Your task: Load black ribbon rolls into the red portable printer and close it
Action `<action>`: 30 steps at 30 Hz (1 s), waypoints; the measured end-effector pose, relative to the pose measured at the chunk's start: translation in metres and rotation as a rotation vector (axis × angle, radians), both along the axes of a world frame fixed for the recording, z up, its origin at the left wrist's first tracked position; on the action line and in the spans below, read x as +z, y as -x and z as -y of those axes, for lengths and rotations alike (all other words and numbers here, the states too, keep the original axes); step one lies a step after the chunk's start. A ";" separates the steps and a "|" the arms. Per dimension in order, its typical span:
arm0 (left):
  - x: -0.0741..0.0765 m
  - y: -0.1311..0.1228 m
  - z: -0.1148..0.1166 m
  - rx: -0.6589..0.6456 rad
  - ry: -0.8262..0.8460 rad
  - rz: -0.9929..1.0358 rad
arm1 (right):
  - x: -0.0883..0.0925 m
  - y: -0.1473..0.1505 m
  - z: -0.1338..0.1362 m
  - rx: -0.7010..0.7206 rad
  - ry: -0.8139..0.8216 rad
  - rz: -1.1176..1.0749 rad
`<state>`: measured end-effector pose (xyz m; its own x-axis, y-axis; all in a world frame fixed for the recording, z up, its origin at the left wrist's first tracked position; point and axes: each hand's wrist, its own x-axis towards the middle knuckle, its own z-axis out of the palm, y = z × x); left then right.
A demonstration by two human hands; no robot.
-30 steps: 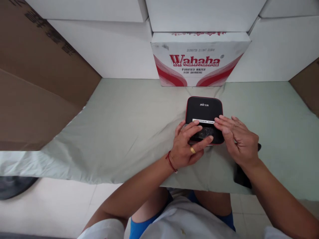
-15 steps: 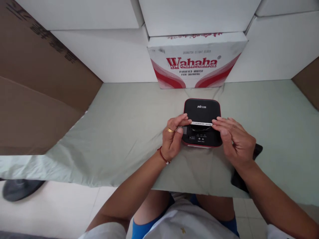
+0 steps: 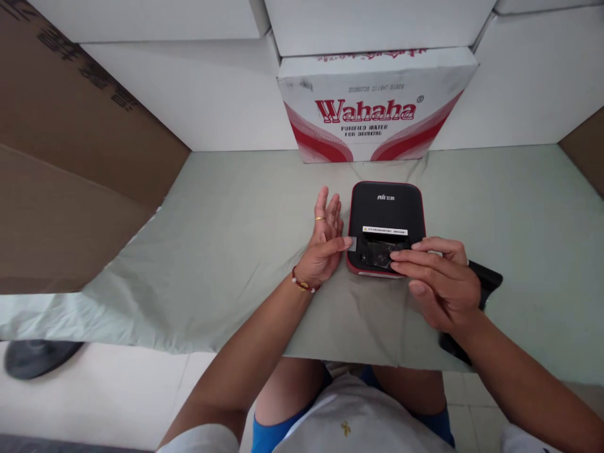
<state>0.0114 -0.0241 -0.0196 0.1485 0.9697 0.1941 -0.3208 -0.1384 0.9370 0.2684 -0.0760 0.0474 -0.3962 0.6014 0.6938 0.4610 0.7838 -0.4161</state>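
A flat, square black device [image 3: 387, 211] with rounded corners and a red edge lies on the cloth-covered table. It has a white warning strip [image 3: 385, 231] across its middle and a shiny dark panel [image 3: 377, 253] below that. My left hand [image 3: 325, 242] is beside its left edge, fingers spread, with the thumb on a small grey tab [image 3: 353, 244]. The fingers of my right hand [image 3: 441, 280] stretch over the lower right of the device and touch the dark panel; nothing shows gripped in them. A black object [image 3: 486, 277] lies partly hidden under my right wrist.
Behind the device stands a white and red water carton [image 3: 372, 135] against stacked white boxes [image 3: 198, 94]. A brown cardboard box [image 3: 85, 163] rises at the left, and another brown edge [image 3: 585, 151] shows at the right. The pale green cloth [image 3: 226, 239] hangs over the table's front edge.
The raised front part of the device now lies down flat. My left hand has turned and spread beside it, and my right fingers have moved down onto the dark panel.
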 end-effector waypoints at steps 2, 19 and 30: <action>0.001 -0.005 0.001 -0.045 0.055 0.079 | -0.001 0.001 0.000 -0.006 -0.032 0.002; -0.004 -0.017 -0.002 -0.065 0.081 0.163 | 0.075 0.022 -0.065 -0.225 0.688 0.458; -0.008 -0.023 -0.008 -0.068 0.113 0.217 | 0.077 0.071 -0.101 -0.388 0.581 1.223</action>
<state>0.0342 -0.0160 -0.0272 0.1810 0.9762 0.1192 -0.5211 -0.0076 0.8535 0.1971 0.0249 0.1242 -0.3042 0.8877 -0.3455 0.9058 0.3819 0.1837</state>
